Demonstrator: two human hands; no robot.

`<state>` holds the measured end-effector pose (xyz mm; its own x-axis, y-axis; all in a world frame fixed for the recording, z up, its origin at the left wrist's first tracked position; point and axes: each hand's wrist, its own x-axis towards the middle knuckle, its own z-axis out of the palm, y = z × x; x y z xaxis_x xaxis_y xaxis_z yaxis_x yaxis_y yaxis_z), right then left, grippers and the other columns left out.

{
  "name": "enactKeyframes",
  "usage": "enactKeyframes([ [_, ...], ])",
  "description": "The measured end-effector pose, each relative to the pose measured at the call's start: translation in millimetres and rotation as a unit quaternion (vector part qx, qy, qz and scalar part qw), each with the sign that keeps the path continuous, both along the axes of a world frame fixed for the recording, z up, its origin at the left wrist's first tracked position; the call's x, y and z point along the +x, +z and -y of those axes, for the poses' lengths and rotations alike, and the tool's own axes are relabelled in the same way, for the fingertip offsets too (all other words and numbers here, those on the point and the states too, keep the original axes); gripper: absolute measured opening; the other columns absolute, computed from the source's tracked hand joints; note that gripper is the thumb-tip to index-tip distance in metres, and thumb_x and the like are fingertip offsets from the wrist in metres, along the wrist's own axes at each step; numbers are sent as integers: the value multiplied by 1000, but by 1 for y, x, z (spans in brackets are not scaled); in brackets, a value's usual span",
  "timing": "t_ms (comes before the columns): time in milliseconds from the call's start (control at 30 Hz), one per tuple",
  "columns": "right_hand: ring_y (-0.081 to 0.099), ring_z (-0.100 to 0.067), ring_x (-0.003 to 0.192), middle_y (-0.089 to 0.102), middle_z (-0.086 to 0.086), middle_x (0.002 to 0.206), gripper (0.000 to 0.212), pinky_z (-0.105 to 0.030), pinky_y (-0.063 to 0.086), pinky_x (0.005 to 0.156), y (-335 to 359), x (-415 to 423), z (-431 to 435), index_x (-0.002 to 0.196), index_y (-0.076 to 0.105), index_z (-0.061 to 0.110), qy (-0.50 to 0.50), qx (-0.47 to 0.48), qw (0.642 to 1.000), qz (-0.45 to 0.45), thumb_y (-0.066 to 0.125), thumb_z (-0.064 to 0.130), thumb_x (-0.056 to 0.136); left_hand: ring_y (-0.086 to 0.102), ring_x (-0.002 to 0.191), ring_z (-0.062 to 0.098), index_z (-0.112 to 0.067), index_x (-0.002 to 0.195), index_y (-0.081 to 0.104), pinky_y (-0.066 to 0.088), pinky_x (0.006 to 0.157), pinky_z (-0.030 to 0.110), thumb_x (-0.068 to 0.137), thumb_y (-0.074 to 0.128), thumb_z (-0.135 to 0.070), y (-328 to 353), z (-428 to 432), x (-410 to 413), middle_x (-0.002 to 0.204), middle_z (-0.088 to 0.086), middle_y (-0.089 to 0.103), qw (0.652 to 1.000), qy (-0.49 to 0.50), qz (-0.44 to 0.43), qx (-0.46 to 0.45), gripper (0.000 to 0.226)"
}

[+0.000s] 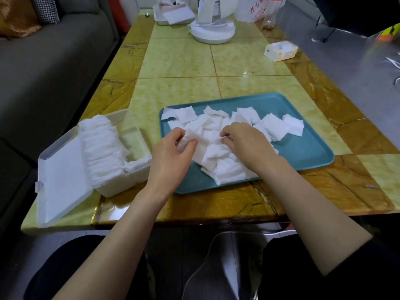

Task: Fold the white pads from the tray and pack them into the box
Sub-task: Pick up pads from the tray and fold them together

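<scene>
Pads (pixel 273 126) loose in teal tray (pixel 307 148), folded stack (pixel 101 148) in box (pixel 132 119)

The pads (pixel 216 161) are plain white, loose and packed alike; the tray (pixel 303 148) is flat teal; the box (pixel 134 118) is clear, slightly frosted plastic; the table (pixel 177 61) has pale yellow-green marbled tiles parted by thin orange lines, with an amber-brown veined border (pixel 324 100); the sofa (pixel 54 61) is dark grey; the houndstooth cushion (pixel 46 9) is black and white; the brown cushion (pixel 15 16) is golden; the bag (pixel 257 7) is white with red characters; the carton (pixel 280 50) is white and pale yellow; the trousers (pixel 303 267) are black.
</scene>
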<state>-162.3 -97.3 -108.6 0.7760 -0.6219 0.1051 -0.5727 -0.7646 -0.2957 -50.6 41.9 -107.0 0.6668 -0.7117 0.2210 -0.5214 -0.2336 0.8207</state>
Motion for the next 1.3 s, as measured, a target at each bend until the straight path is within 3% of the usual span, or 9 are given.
enactKeyframes([
  [133, 54, -23, 97, 63, -6, 101, 22, -31, 39, 72, 3, 1, 1, 105, 63, 12, -26, -40, 997, 60, 45, 22, 97, 51, 70, 24, 0, 89, 55, 41, 61, 25, 92, 56, -20, -1, -1, 2, 79, 15, 58, 1000, 6, -23, 3, 20],
  [233, 52, -19, 82, 57, -1, 81, 18, -25, 34, 65, 14, -3, -6, 96, 62, 10, -34, -26, 983, 176, 49, 23, 95, 57, 81, 20, -11, 91, 54, 45, 67, 26, 94, 54, -19, 0, -1, 3, 84, 2, 61, 998, 22, -55, -1, 8],
  [333, 55, -11, 66, 59, 2, 67, 15, -12, 36, 58, 28, -4, -20, 85, 60, 9, -43, 175, 929, 322, 53, 19, 94, 54, 75, 11, -28, 84, 46, 40, 61, 15, 95, 52, -19, 0, 1, 3, 81, -9, 56, 997, 26, -72, 1, 15],
  [433, 59, -1, 60, 63, 7, 67, 13, -12, 43, 55, 38, -3, -35, 94, 61, 9, 1, 452, 819, 355, 50, 15, 96, 49, 68, 4, -32, 82, 41, 39, 57, 9, 94, 50, -16, -1, 4, 1, 78, -12, 52, 995, 28, -92, -2, 22],
  [533, 61, -3, 64, 64, 0, 80, 22, -13, 46, 57, 40, -3, -39, 110, 59, 5, 50, 548, 767, 331, 46, 17, 97, 58, 83, 9, -28, 100, 51, 53, 80, 31, 93, 50, -16, -2, 6, 1, 87, -15, 57, 994, 20, -107, -16, 13],
  [633, 63, -5, 64, 65, -2, 79, 18, -15, 49, 58, 35, -2, -39, 102, 60, 8, 17, 510, 801, 312, 46, 17, 98, 60, 98, 15, -23, 109, 56, 53, 86, 47, 90, 50, -13, 0, 7, 0, 103, -9, 63, 991, 12, -131, -21, 22],
  [933, 66, -3, 60, 66, -3, 74, 12, -14, 49, 53, 21, 4, -38, 98, 59, 7, -53, 470, 836, 280, 50, 14, 96, 62, 106, 18, -24, 108, 65, 51, 93, 41, 99, 40, -15, 8, 8, -5, 109, -3, 68, 969, -16, -238, -62, 27],
  [1167, 62, 1, 55, 63, -1, 67, 8, -13, 49, 52, 21, 4, -36, 95, 58, 6, -23, 458, 845, 275, 51, 9, 95, 65, 76, 0, -32, 87, 64, 52, 65, 16, 97, 39, -7, 11, 7, -7, 84, -14, 69, 955, -29, -279, -95, 37],
  [1300, 63, 0, 57, 66, -4, 70, 11, -14, 49, 53, 18, 5, -36, 97, 60, 4, -46, 448, 848, 280, 55, 13, 93, 64, 77, 12, -26, 83, 64, 52, 76, 32, 82, 54, -29, 14, 12, -8, 83, -3, 68, 944, -18, -316, -89, 10],
])
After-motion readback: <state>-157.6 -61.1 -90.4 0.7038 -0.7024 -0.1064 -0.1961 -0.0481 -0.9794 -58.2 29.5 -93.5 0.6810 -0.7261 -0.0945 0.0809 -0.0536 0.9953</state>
